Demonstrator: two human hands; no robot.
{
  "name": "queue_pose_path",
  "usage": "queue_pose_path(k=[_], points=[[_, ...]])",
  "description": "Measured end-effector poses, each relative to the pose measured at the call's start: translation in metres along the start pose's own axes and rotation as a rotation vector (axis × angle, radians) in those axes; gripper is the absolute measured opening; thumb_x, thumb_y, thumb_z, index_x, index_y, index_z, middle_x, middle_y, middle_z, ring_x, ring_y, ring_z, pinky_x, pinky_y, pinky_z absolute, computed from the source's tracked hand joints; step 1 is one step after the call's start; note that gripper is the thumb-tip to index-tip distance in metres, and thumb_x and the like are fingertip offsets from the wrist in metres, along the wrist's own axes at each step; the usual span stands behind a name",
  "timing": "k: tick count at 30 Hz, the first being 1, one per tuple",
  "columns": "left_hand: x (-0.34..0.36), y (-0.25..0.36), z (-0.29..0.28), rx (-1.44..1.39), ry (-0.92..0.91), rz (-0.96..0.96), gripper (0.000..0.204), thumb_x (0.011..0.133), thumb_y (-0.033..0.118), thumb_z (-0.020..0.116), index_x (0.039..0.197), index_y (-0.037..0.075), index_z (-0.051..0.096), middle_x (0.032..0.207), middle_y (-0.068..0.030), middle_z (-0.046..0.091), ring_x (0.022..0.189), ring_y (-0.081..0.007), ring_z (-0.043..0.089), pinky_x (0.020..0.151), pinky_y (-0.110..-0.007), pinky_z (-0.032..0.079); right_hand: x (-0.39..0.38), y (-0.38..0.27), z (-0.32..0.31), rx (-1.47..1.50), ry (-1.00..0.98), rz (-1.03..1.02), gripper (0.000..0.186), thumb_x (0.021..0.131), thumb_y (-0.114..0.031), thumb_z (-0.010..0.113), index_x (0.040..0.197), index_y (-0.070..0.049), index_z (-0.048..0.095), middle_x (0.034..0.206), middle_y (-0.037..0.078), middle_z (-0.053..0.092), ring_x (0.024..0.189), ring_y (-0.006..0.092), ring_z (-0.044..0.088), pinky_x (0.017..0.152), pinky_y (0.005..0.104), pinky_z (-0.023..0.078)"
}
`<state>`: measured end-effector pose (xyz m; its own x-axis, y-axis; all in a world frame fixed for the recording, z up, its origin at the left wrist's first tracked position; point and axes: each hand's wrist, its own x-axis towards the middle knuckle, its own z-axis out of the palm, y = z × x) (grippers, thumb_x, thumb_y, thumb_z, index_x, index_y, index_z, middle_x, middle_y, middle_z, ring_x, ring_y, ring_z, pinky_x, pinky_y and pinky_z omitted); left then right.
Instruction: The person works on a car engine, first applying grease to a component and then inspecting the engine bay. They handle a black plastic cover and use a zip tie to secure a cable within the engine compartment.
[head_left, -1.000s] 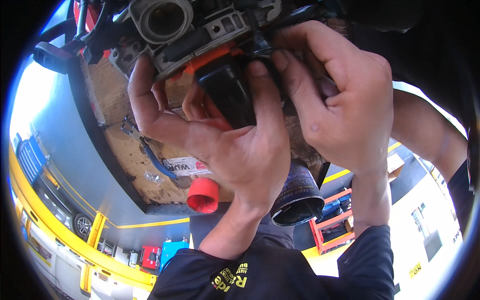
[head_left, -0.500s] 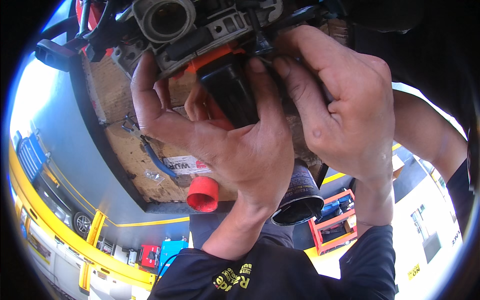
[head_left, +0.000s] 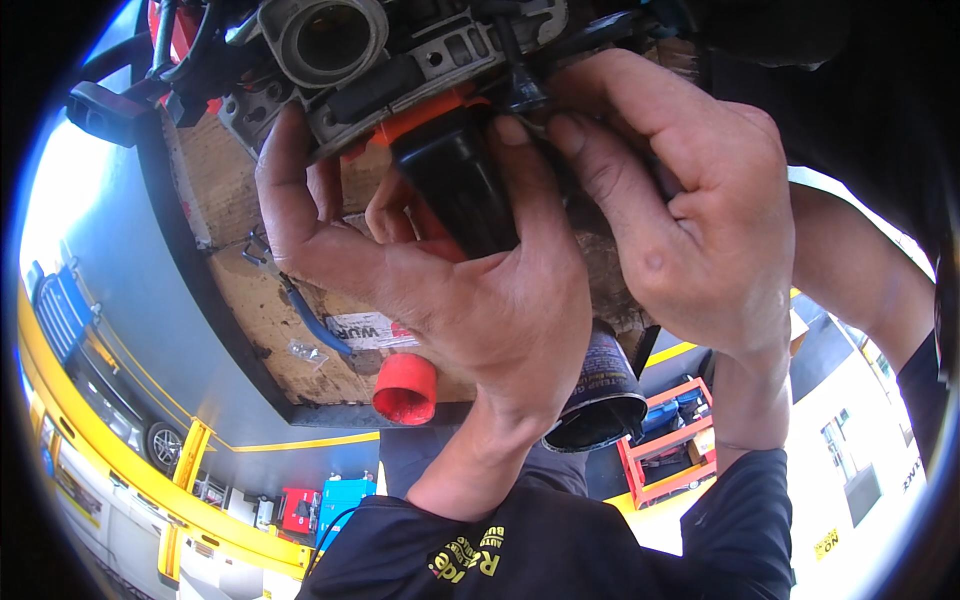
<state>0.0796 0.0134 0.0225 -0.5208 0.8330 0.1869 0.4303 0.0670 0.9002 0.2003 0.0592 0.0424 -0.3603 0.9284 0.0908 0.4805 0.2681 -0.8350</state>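
Observation:
A grey metal casting [head_left: 415,82] with a round bore fills the top of the view. Below it sits a black block-shaped part [head_left: 455,175] with orange-red material along its upper edge. My left hand [head_left: 470,290] is curled around this black part, its thumb along the right side. The left index finger reaches up to the casting's left end. My right hand [head_left: 700,200] is closed in a pinch just right of the left thumb, by a black rubber boot-like piece [head_left: 525,90]. A thin pale edge shows at its fingertips; what they hold is mostly hidden.
On the cardboard-covered tray [head_left: 260,330] lie blue-handled pliers [head_left: 318,322], a red cap [head_left: 405,388] and a small clear plastic piece [head_left: 306,352]. An open dark can [head_left: 600,400] stands near my left wrist. Another person's forearm [head_left: 860,255] is at the right.
My right hand has shifted very slightly, its knuckles turning a little. My left hand keeps its grip, moving only a few pixels left with the casting.

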Motion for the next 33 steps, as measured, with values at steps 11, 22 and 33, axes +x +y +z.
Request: queue_pose_path(k=[11,22,33], points=[[-0.007,-0.008,-0.01,-0.136,-0.048,-0.046,0.094,0.085,-0.007,0.068,0.156,0.011,0.011,0.148,-0.0296,0.031,0.125,-0.0339,0.058,0.109,-0.041,0.048,0.004,-0.003,0.006,-0.068,0.136,-0.082,0.019,0.086,0.007,0.072,0.105,0.001,0.073,0.088,0.008,0.072,0.076,0.0125,0.069,0.068,0.0236,0.051],[-0.017,-0.052,-0.038,-1.302,-0.218,-0.707,0.034,0.105,0.013,0.053,0.136,0.0,0.051,0.124,-0.0153,0.067,0.114,-0.0231,0.068,0.096,-0.039,0.057,0.017,0.013,0.01,-0.385,0.27,-0.412,0.018,0.077,0.002,0.077,0.095,0.001,0.075,0.086,0.01,0.07,0.068,0.0209,0.061,0.058,0.0294,0.049],[-0.005,-0.054,-0.044,-1.055,-0.338,-0.83,0.038,0.104,0.008,0.062,0.139,0.002,0.049,0.119,-0.0102,0.07,0.1,-0.0163,0.074,0.081,-0.03,0.065,0.022,0.005,0.012,-0.335,0.313,-0.497,0.02,0.072,-0.002,0.082,0.091,0.0,0.076,0.085,0.007,0.068,0.07,0.0203,0.058,0.061,0.0278,0.049]])
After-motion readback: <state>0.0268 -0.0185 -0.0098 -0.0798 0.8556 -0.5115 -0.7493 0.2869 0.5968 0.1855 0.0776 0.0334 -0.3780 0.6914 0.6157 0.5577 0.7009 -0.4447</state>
